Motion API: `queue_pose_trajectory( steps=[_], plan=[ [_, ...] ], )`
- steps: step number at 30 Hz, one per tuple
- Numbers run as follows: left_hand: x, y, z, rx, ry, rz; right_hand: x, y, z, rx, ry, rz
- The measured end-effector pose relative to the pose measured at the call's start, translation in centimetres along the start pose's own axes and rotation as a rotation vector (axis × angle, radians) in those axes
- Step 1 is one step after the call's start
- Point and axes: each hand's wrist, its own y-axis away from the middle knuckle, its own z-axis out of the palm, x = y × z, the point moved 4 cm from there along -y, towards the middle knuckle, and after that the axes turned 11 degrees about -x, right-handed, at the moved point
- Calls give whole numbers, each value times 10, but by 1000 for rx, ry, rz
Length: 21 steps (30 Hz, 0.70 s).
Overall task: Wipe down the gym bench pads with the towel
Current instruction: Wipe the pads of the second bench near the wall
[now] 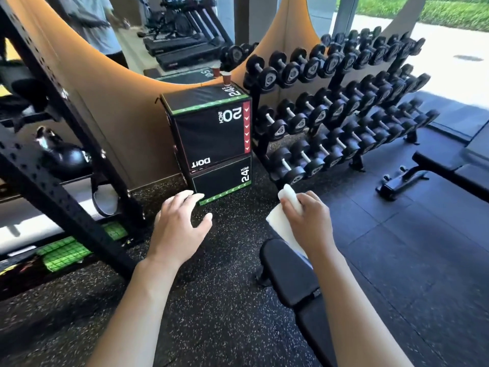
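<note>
Nearest, the black padded bench [288,276] runs under the right forearm. Above its far end the right hand [309,221] keeps a closed grip on the white folded towel [284,221], held off the pad. The left hand [177,229] hovers with a wide, empty grip over the speckled floor [211,313]. Beyond stand stacked plyo boxes [211,136] and a dumbbell rack [341,107].

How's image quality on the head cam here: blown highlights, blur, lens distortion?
Head view: daylight through the window blows out the pavement outside, top right; wide-angle bending curves the dumbbell rack and the black upright; motion blur smears the rack's right end and the mirror reflection; the white towel in the right hand is near clipped; left hand sharp.
</note>
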Motion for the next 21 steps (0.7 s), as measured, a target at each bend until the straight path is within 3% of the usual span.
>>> queue_pose_trajectory(
  steps=[12,21],
  plan=[
    [13,-141,26,-74,-49,27,56,-118,17,4,-112,92],
    [-1,-308,72,-134,71,194,76,-233,29,125,-40,188]
  ],
)
